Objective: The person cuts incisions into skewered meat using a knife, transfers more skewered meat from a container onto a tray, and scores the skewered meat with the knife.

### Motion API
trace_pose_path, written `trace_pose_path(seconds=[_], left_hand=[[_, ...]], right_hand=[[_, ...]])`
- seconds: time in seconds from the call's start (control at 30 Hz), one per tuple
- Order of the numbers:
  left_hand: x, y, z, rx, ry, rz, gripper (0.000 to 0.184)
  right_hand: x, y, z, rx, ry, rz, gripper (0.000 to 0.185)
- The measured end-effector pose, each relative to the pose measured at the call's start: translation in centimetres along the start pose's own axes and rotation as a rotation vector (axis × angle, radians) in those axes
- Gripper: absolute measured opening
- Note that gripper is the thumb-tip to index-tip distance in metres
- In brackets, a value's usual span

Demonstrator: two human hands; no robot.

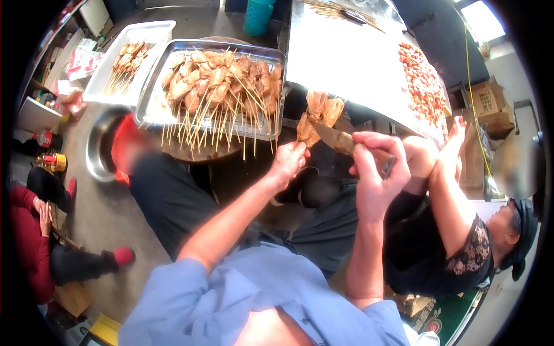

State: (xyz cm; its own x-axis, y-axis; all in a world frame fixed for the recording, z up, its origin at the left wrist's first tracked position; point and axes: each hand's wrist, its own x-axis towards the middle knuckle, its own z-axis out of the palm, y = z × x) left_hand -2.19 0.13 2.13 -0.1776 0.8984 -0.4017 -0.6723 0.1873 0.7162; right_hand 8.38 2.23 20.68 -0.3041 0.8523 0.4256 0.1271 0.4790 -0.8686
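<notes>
My left hand is closed at the lower end of a skewer of chicken wings, held up in front of me beside the white table. The stick itself is mostly hidden by my fingers. In my right hand is a knife with a wooden handle, its blade pointing left against or just in front of the lower wing. I cannot tell whether the edge cuts into the meat. To the left, a metal tray bears a heap of skewered wings, sticks toward me.
A white plastic tray holds several more skewers. On the white table lie loose sticks and a pile of small reddish meat pieces. A metal basin stands on the floor. One person sits close at right, another at left.
</notes>
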Motion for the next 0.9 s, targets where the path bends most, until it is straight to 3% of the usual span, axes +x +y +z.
trace_pose_path(seconds=[0.13, 0.2, 0.37, 0.47, 0.63, 0.9], left_hand=[[-0.1, -0.1, 0.3, 0.055, 0.051, 0.037, 0.026], [-0.1, -0.2, 0.3, 0.067, 0.055, 0.049, 0.026], [-0.3, 0.4, 0.9, 0.093, 0.117, 0.051, 0.025], [0.1, 0.0, 0.4, 0.114, 0.11, 0.061, 0.025], [0.6, -0.4, 0.4, 0.115, 0.117, 0.113, 0.024], [0.8, -0.5, -0.2, 0.18, 0.152, 0.134, 0.017]], right_hand=[[1.5, -0.4, 1.5, -0.148, -0.025, 0.066, 0.004], [2.9, 0.2, 2.5, -0.225, -0.061, -0.076, 0.008], [6.5, 1.1, 5.4, -0.506, -0.23, -0.072, 0.015], [7.3, 3.4, 6.9, -0.584, -0.22, -0.065, 0.016], [6.0, 6.2, 6.6, -0.449, -0.179, 0.116, 0.017], [2.2, 10.4, 6.0, -0.293, -0.023, 0.068, 0.011]])
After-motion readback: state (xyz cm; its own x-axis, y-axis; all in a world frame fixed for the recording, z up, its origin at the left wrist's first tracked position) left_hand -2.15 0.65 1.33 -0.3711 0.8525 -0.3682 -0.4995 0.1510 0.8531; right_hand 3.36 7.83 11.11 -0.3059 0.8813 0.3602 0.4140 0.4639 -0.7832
